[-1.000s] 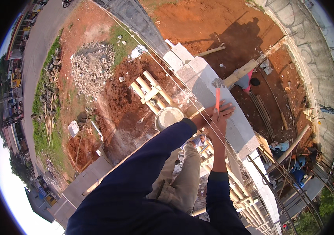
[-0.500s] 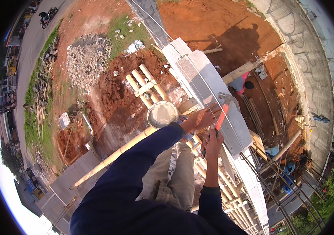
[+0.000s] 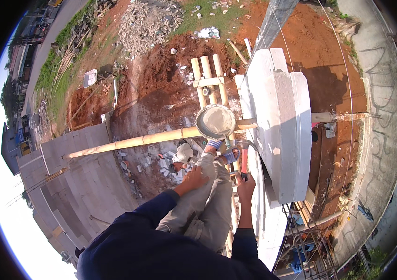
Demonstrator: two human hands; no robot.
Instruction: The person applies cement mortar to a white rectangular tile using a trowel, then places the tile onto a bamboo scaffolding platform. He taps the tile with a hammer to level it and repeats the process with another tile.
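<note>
My right hand (image 3: 245, 186) is closed round the dark grip of a hammer (image 3: 244, 158). Its red shaft points away from me, and its metal head is beside the pale block wall (image 3: 273, 140). Low down on my trouser leg (image 3: 186, 210), near the knee, my left hand (image 3: 193, 180) lies with its fingers stretched out, holding nothing. Beyond my feet, a round bucket (image 3: 215, 121) of grey mortar stands by the wall and a bamboo pole (image 3: 138, 141).
Bamboo poles tied as a platform (image 3: 208, 81) lie beyond the bucket. Thin strings run along the wall. Rebar (image 3: 308, 238) stands to the lower right, and another person (image 3: 183, 154) is below. A rubble heap (image 3: 149, 23) lies on the ground at the far left.
My left hand has come off the top of the wall and down to my leg. The hammer has moved back from the block to the wall's near side. My view has turned.
</note>
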